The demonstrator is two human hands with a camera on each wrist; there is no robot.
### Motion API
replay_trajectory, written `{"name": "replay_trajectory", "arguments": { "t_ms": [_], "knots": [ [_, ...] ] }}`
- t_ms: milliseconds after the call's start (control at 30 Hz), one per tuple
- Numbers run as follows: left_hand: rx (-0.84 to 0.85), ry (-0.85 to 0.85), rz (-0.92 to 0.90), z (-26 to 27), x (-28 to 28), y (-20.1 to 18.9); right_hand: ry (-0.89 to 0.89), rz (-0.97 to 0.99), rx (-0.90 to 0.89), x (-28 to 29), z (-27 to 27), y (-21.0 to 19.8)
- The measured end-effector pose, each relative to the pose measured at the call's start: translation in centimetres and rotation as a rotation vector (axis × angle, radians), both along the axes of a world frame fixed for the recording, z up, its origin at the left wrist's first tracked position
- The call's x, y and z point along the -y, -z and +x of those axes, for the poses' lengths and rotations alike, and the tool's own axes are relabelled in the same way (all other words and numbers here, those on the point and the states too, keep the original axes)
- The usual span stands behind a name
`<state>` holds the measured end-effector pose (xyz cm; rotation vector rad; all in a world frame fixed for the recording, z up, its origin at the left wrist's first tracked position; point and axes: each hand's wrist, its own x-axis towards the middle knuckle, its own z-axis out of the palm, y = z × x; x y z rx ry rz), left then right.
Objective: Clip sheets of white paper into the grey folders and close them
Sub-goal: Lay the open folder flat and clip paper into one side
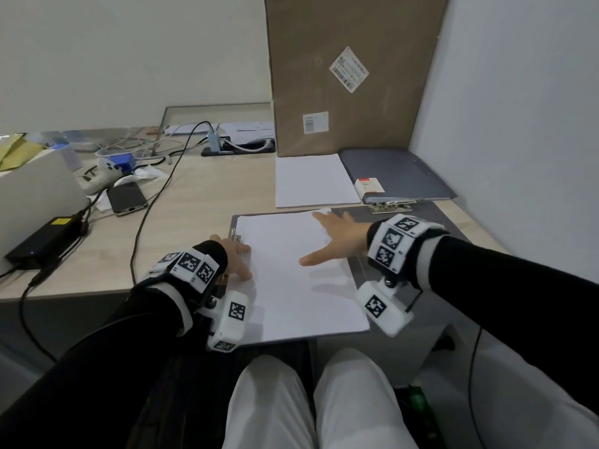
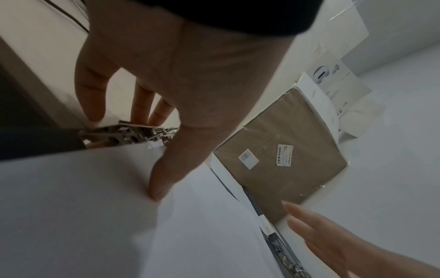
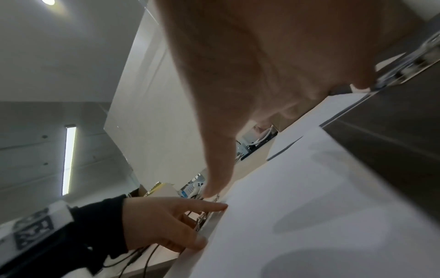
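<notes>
Where the desk edge meets the person's lap, an open grey folder (image 1: pixel 385 264) lies flat with a sheet of white paper (image 1: pixel 291 280) covering its left half; the left hand (image 1: pixel 235 257) sits at the sheet's left edge, thumb on the paper, fingers spread and reaching over the metal clip (image 2: pixel 128 134) on the folder's left side; whether they press the clip I cannot tell; the right hand (image 1: pixel 337 239) hovers flat, fingers straight and spread, over the sheet's upper right corner; just beyond lies a stack of white paper (image 1: pixel 312 181), and to its right a closed grey folder (image 1: pixel 402 175); behind both, a cardboard box (image 1: pixel 353 72) stands upright against the wall; far left, a phone (image 1: pixel 127 197) lies among cables.
</notes>
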<state>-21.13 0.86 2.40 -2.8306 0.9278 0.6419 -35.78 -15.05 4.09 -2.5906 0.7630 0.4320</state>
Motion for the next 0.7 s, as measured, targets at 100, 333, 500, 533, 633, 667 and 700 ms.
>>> {"name": "replay_trajectory", "arguments": {
  "t_ms": [100, 333, 500, 533, 633, 667, 700],
  "knots": [
    [-0.026, -0.044, -0.044, 0.4, -0.2, 0.4, -0.111, -0.046, -0.061, -1.0, 2.8, 0.7],
    [-0.056, -0.057, -0.084, 1.8, -0.3, 1.5, -0.242, -0.136, -0.232, -1.3, 6.1, 3.9],
    [-0.156, -0.114, -0.332, 3.4, 0.0, 1.5, -0.262, -0.153, -0.186, -0.8, 5.9, 5.0],
    [-0.201, -0.118, -0.457, 3.6, 0.2, 1.4, -0.266, -0.159, -0.184, -0.8, 5.9, 5.0],
    [-0.300, -0.224, -0.723, 3.8, 0.7, 1.4, -0.267, -0.166, -0.192, -0.9, 5.8, 4.9],
    [-0.304, -0.296, -0.816, 4.1, 0.6, 1.5, -0.265, -0.170, -0.195, -0.9, 5.8, 4.8],
    [-0.297, -0.366, -0.903, 4.6, 0.4, 1.6, -0.264, -0.173, -0.198, -1.0, 5.8, 4.8]
  ]
}}
